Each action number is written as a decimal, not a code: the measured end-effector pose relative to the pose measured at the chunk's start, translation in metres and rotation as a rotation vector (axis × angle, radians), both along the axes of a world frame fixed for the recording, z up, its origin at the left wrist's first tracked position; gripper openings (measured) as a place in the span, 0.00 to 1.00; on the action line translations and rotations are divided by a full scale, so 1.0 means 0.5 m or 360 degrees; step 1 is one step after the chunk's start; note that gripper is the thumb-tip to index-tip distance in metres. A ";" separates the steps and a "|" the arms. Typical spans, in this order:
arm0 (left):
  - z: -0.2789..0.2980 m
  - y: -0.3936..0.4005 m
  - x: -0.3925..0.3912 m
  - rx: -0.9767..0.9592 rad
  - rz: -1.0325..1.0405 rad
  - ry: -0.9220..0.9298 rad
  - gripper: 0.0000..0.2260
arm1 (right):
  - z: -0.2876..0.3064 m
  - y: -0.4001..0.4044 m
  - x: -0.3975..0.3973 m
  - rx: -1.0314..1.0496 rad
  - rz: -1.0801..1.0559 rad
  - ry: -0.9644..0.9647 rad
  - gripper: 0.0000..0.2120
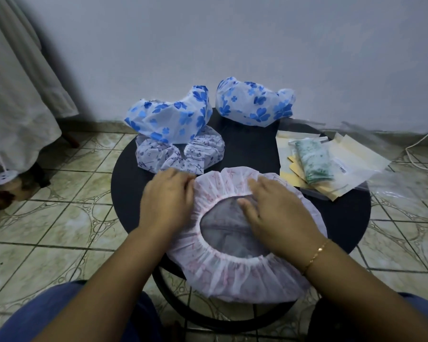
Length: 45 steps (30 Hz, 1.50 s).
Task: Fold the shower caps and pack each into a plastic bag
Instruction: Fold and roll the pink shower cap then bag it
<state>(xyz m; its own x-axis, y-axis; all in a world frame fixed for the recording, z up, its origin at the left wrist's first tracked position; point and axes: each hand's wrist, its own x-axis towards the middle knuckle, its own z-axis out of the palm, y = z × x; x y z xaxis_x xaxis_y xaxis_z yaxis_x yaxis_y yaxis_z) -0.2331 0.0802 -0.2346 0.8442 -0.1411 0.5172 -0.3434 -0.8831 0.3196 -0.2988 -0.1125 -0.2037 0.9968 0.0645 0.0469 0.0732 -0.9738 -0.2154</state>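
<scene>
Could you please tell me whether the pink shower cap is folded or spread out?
Spread out: the pink-patterned white plastic shower cap lies flat, its elastic opening facing up.

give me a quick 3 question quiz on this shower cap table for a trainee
1. True or false: the pink-patterned white shower cap lies with its elastic opening facing up.
2. How many blue-flowered white shower caps stand at the far side of the round black table? A one, B two, C four.
3. Fill in: the folded green-patterned cap in a clear plastic bag lies to the ___ of the pink-patterned cap.

Key
1. True; the left hand and right hand rest flat on it.
2. B; the second is further right.
3. Right.
</scene>
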 end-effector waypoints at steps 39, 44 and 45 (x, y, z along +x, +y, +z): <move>-0.040 -0.069 -0.039 0.0698 -0.0339 0.0880 0.33 | -0.079 -0.058 0.032 0.0118 0.0078 0.0262 0.40; -0.027 -0.061 -0.043 0.0682 -0.0221 0.0855 0.33 | -0.029 -0.079 0.023 0.0517 0.0089 0.0084 0.23; -0.021 -0.060 -0.045 0.0684 -0.0186 0.0825 0.33 | -0.026 -0.085 0.019 0.0435 0.0105 0.0058 0.21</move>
<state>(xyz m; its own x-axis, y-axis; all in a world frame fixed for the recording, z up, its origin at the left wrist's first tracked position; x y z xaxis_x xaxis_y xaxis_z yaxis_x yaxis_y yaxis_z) -0.2554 0.0503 -0.2452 0.9343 -0.3490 -0.0725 -0.3416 -0.9348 0.0976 -0.2892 -0.1548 -0.2166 0.9923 0.1190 0.0356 0.1216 -0.8725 -0.4732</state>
